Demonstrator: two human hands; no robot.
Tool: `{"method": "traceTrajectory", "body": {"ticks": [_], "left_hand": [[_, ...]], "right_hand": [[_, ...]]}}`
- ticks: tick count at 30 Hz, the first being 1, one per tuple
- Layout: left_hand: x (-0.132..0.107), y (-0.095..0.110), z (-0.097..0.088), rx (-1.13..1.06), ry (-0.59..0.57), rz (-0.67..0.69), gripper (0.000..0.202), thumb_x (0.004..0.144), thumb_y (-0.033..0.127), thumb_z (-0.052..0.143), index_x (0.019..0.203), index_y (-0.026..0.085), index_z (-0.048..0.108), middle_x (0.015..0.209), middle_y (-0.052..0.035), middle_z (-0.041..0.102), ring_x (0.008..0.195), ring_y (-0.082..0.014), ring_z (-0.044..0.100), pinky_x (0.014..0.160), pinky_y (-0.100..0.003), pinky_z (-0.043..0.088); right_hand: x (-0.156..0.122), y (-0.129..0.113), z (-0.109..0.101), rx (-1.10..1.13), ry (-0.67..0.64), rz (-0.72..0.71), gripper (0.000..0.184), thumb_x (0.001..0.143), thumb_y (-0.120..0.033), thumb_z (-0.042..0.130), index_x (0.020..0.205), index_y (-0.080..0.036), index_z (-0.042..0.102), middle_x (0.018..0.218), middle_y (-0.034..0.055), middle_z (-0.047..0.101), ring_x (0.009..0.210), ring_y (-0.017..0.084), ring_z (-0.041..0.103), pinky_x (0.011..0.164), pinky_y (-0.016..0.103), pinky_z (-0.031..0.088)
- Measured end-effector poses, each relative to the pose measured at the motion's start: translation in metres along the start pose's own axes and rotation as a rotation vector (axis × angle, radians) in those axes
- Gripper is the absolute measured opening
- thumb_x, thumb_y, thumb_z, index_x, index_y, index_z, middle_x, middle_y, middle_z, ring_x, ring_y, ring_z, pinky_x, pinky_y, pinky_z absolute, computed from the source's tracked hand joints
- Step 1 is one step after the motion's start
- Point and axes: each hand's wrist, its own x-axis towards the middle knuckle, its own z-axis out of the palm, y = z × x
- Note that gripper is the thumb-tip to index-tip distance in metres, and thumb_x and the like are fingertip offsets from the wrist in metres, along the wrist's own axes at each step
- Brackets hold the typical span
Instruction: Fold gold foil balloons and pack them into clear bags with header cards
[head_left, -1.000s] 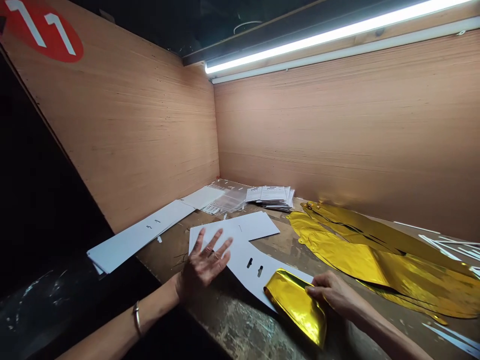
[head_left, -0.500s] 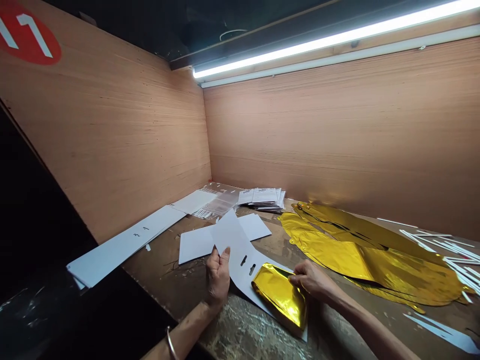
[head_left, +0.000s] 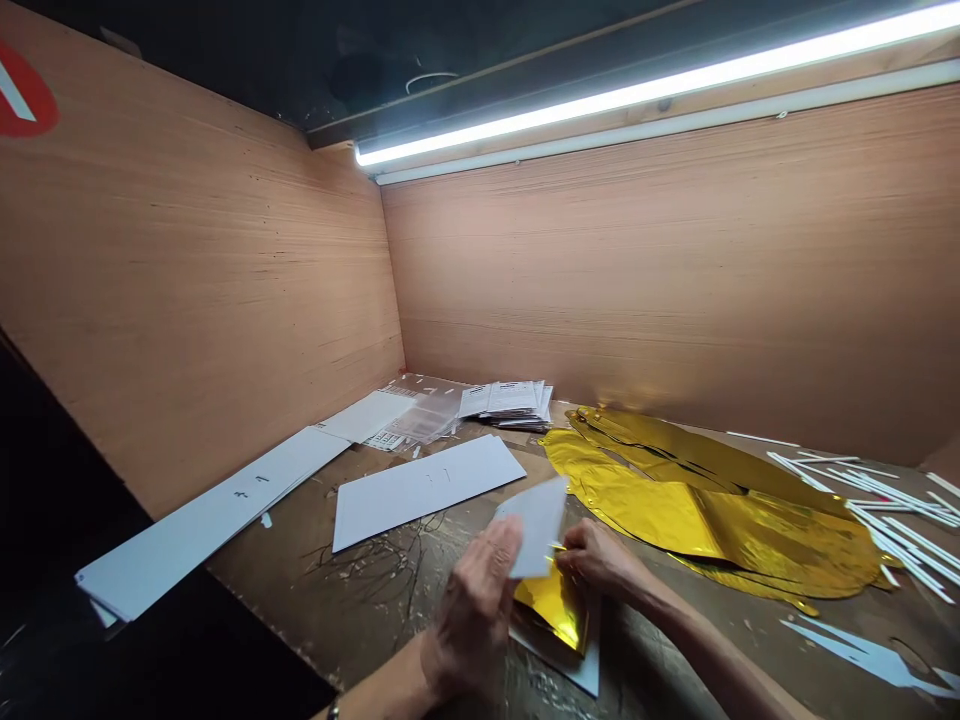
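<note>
My left hand [head_left: 472,610] is closed on a white card [head_left: 538,525], whose flap it holds folded up and over a folded gold foil piece [head_left: 555,605]. The lower part of the card lies on the bench under the foil. My right hand [head_left: 596,558] is closed in a pinch at the upper edge of the gold foil piece, just behind the raised flap. The flap and my left hand hide much of the foil.
A loose white card [head_left: 424,485] lies just beyond my hands. A stack of white cards [head_left: 202,520] runs along the left wall. Leaflets [head_left: 506,400] and clear bags [head_left: 420,415] sit at the back. Gold foil balloons [head_left: 705,495] spread right, white sticks [head_left: 870,490] beyond them.
My left hand went from lying flat on the white card to gripping it and folding its flap over the gold foil. The view has swung right.
</note>
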Motion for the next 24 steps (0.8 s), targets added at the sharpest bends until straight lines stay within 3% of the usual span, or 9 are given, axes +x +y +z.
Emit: {"method": "traceTrajectory", "body": {"ticks": [4, 7, 10, 13, 16, 20, 24], "left_hand": [[0.018, -0.009, -0.029, 0.000, 0.357, -0.333, 0.060, 0.082, 0.017, 0.045, 0.134, 0.017, 0.013, 0.128, -0.0138, 0.042, 0.114, -0.0205, 0.044, 0.090, -0.032, 0.043], [0.025, -0.023, -0.045, 0.138, 0.426, -0.415, 0.047, 0.081, 0.020, 0.048, 0.125, 0.014, 0.033, 0.107, -0.0135, 0.059, 0.092, -0.0207, 0.059, 0.075, -0.029, 0.050], [0.025, -0.036, -0.053, 0.332, 0.409, -0.384, 0.031, 0.082, 0.019, 0.047, 0.110, 0.009, 0.048, 0.088, -0.0132, 0.066, 0.075, -0.0209, 0.064, 0.063, -0.029, 0.051], [0.023, -0.041, -0.056, 0.598, 0.329, -0.244, 0.028, 0.082, 0.019, 0.047, 0.106, 0.006, 0.052, 0.100, -0.0179, 0.062, 0.089, -0.0276, 0.059, 0.072, -0.038, 0.049], [0.024, -0.037, -0.060, 0.789, 0.252, -0.179, 0.031, 0.081, 0.019, 0.048, 0.108, 0.004, 0.052, 0.114, -0.0211, 0.053, 0.108, -0.0349, 0.046, 0.081, -0.048, 0.043], [0.028, -0.024, -0.064, 0.865, 0.202, -0.177, 0.034, 0.081, 0.020, 0.048, 0.110, 0.003, 0.052, 0.127, -0.0213, 0.039, 0.122, -0.0385, 0.023, 0.091, -0.055, 0.030], [0.030, -0.017, -0.064, 0.869, 0.162, -0.146, 0.036, 0.082, 0.018, 0.046, 0.112, 0.000, 0.049, 0.128, -0.0220, 0.038, 0.123, -0.0381, 0.019, 0.095, -0.059, 0.023]], "right_hand": [[0.004, 0.005, 0.003, -0.030, 0.026, -0.024, 0.016, 0.058, -0.021, 0.051, 0.043, -0.015, 0.048, 0.044, -0.0033, 0.036, 0.047, 0.008, 0.033, 0.044, 0.023, 0.015], [0.007, 0.009, 0.006, -0.041, 0.029, -0.052, 0.017, 0.059, -0.024, 0.050, 0.045, -0.015, 0.049, 0.046, -0.0027, 0.038, 0.048, 0.009, 0.035, 0.044, 0.023, 0.016], [0.009, 0.012, 0.009, -0.043, 0.024, -0.071, 0.018, 0.062, -0.026, 0.048, 0.048, -0.015, 0.052, 0.049, -0.0010, 0.045, 0.051, 0.010, 0.039, 0.045, 0.022, 0.019], [0.011, 0.016, 0.011, -0.042, 0.008, -0.079, 0.018, 0.062, -0.026, 0.048, 0.049, -0.015, 0.053, 0.049, -0.0009, 0.046, 0.050, 0.010, 0.040, 0.045, 0.021, 0.019], [0.013, 0.018, 0.013, -0.043, 0.006, -0.079, 0.019, 0.063, -0.027, 0.047, 0.048, -0.015, 0.052, 0.048, -0.0013, 0.045, 0.049, 0.010, 0.040, 0.045, 0.021, 0.020], [0.012, 0.017, 0.012, -0.046, 0.014, -0.076, 0.019, 0.062, -0.027, 0.048, 0.048, -0.015, 0.052, 0.050, -0.0010, 0.046, 0.051, 0.010, 0.040, 0.045, 0.021, 0.020], [0.010, 0.014, 0.010, -0.055, 0.026, -0.067, 0.018, 0.062, -0.027, 0.048, 0.048, -0.015, 0.052, 0.051, -0.0005, 0.047, 0.051, 0.010, 0.040, 0.045, 0.021, 0.019]]}}
